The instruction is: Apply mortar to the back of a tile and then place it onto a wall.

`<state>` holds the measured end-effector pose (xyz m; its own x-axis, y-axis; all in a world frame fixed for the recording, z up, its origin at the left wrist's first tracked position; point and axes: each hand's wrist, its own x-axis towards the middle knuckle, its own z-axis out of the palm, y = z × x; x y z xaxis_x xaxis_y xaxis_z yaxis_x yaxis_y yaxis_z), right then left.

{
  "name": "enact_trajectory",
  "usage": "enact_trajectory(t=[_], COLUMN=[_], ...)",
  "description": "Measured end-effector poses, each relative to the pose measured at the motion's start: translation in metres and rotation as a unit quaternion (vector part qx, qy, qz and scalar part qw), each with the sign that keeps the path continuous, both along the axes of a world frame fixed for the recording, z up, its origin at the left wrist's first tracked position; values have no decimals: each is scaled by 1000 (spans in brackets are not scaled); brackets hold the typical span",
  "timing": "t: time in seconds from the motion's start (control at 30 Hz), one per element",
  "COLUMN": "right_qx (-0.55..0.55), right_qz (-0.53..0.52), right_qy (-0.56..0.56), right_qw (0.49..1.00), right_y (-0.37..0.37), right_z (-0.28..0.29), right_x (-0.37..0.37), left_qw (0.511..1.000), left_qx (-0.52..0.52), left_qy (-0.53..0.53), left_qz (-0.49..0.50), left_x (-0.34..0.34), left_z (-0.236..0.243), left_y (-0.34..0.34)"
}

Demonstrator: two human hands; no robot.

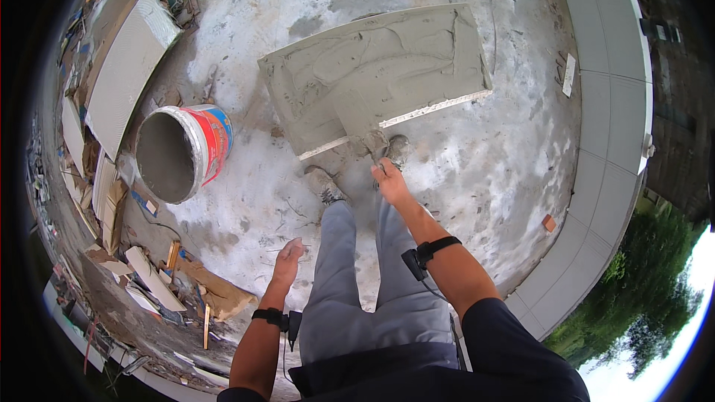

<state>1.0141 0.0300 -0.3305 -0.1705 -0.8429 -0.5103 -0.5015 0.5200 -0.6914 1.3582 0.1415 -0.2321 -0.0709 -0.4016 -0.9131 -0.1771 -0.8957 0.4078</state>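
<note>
Right hand (391,180) grips a trowel (363,119) at the near edge of the panel (436,107). Left hand (289,254), half-curled, empty, hangs well apart from it.

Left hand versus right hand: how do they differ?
The right hand grips a trowel; the left hand appears empty. The right hand is nearer the board; the left hand hangs beside the left leg. Both are bare, with a black band on each forearm.

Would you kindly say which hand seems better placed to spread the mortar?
Probably the right hand: it holds a trowel that reaches the mortar; the left hand looks empty, farther back.
</note>
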Motion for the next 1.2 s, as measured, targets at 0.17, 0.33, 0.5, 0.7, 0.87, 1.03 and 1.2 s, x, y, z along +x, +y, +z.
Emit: enact_trajectory(t=[0.17,0.33,0.5,0.7,0.87,1.03,1.2], right_qx=[205,130,196,103,-35,-9,-8], right_qz=[-154,-161,-77,-208,-283,-280,-279], right_qy=[-204,-232,-217,-267,-129,-165,-188], right_qw=[945,950,953,935,950,946,942], right_y=[-60,-81,-20,-23,-130,-182,-194], right_z=[41,31,9,65,61,15,10], right_x=[-36,-80,-117,-165,-285,-349,-336], left_qw=[999,999,998,984,977,974,970], left_qx=[2,-26,-6,-60,-74,-51,-44], left_qy=[-34,-19,-38,-101,-86,-46,-60], left_qz=[7,8,40,135,181,214,233], left_x=[8,-14,-45,5,-27,-60,-63], left_z=[25,-8,-49,-77,-100,-106,-95], left_y=[-12,-19,-64,-166,-204,-204,-206])
